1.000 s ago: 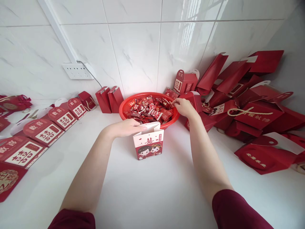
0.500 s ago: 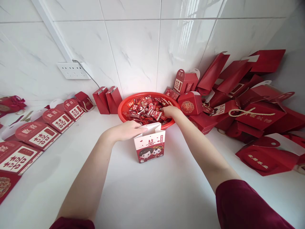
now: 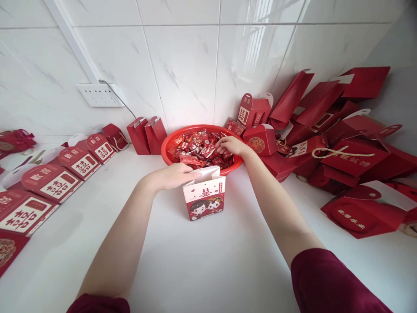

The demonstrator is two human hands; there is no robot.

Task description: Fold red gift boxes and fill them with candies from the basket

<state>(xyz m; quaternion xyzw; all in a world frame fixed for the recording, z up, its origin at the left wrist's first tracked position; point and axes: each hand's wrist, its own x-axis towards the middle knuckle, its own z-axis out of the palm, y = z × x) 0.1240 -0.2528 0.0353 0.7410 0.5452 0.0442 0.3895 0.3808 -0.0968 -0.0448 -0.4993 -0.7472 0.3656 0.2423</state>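
Note:
A small red and white paper bag [image 3: 205, 200] stands upright with its top open, its front printed with two cartoon figures. My left hand [image 3: 177, 175] holds its upper left edge, fingers closed over the rim. Just behind the bag is a red plastic basket [image 3: 167, 154] full of red-wrapped sweets [image 3: 198, 145]. Over the right part of the basket, my right hand [image 3: 230, 145] reaches down onto the sweets with its fingers apart and slightly bent. I see no sweet gripped in it.
Red boxes [image 3: 58, 184] line the left side. Two narrow red bags [image 3: 147, 137] stand against the tiled wall under a white power socket [image 3: 100, 95]. At the right lies a heap of red boxes and bags [image 3: 355, 161], close to my right forearm.
My right hand has lifted slightly among the sweets and its fingers have spread. Sweets near the front of the basket have shifted. My left hand and the bag stay in place.

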